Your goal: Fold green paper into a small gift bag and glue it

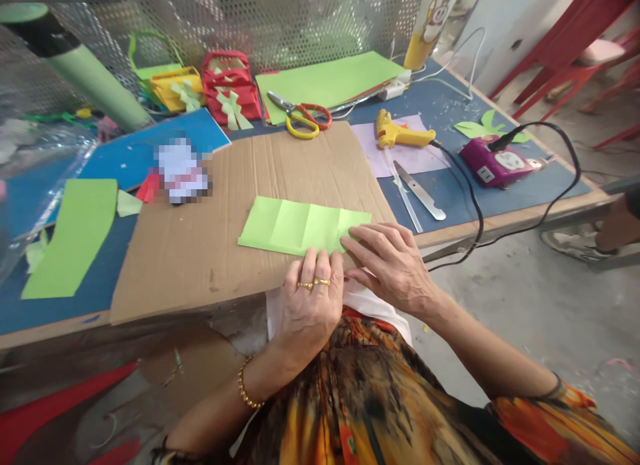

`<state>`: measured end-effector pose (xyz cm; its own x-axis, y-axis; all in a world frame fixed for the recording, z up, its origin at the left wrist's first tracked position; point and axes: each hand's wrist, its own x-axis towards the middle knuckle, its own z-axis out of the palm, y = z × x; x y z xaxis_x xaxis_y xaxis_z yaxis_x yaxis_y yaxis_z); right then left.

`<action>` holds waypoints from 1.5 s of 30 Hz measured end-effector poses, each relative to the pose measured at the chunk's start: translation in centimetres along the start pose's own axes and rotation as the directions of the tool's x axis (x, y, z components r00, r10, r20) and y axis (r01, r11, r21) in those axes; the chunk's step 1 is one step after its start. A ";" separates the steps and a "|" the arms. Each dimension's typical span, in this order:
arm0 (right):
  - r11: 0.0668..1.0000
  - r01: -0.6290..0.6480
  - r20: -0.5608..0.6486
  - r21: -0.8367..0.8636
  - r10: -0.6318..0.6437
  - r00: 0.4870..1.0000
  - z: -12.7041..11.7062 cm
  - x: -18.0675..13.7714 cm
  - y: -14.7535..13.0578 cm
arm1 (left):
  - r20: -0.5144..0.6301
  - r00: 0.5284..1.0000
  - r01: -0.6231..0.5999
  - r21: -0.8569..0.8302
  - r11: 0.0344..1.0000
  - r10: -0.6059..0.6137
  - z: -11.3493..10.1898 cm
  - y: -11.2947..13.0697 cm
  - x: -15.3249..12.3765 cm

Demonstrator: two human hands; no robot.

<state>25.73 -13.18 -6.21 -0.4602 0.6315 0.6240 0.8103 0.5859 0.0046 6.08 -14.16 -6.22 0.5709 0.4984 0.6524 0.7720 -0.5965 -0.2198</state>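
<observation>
A folded light-green paper sheet point(295, 225) with several creases lies on a brown cardboard sheet point(200, 238) at the table's front edge. My left hand point(310, 298), wearing two gold rings, presses its fingertips on the paper's near edge. My right hand point(390, 262) lies beside it with fingers stretched flat on the paper's right end. Neither hand grips anything.
Behind the cardboard lie scissors point(303, 115) with red and yellow handles, a yellow glue gun point(400, 133) with its black cord, a metal blade point(420, 192), a purple power socket point(495, 164), green paper sheets point(75, 235), and small red and yellow paper bags point(230, 85). A person's foot point(575, 242) is at right.
</observation>
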 end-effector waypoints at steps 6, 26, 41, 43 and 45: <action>1.000 0.007 -0.005 0.004 -0.007 1.000 0.0 -0.1 0.0 | 0.054 0.998 0.034 -0.040 0.999 -0.032 -0.1 -0.1 0.3; 0.995 -0.090 0.017 0.031 0.090 0.996 0.0 -1.8 0.9 | 0.027 0.999 -0.033 0.003 0.999 0.033 -0.4 0.1 1.2; 0.987 -0.159 -0.009 0.010 0.159 0.987 -0.1 -2.5 1.1 | 0.028 1.000 -0.013 -0.024 1.000 0.014 -0.2 0.2 1.0; 0.988 -0.157 -0.051 -0.002 0.156 0.986 -0.4 -2.2 0.8 | 0.008 1.000 -0.016 -0.006 1.000 0.016 -0.3 0.3 1.2; 0.991 -0.134 -0.075 -0.028 0.131 0.988 -0.7 -1.9 0.3 | -0.003 1.000 -0.013 -0.012 1.000 0.013 -0.3 0.3 1.2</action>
<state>27.10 -14.50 -6.83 -0.3213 0.6632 0.6759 0.8743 0.4819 -0.0573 6.92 -13.94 -5.26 0.5799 0.4890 0.6516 0.7611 -0.6106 -0.2191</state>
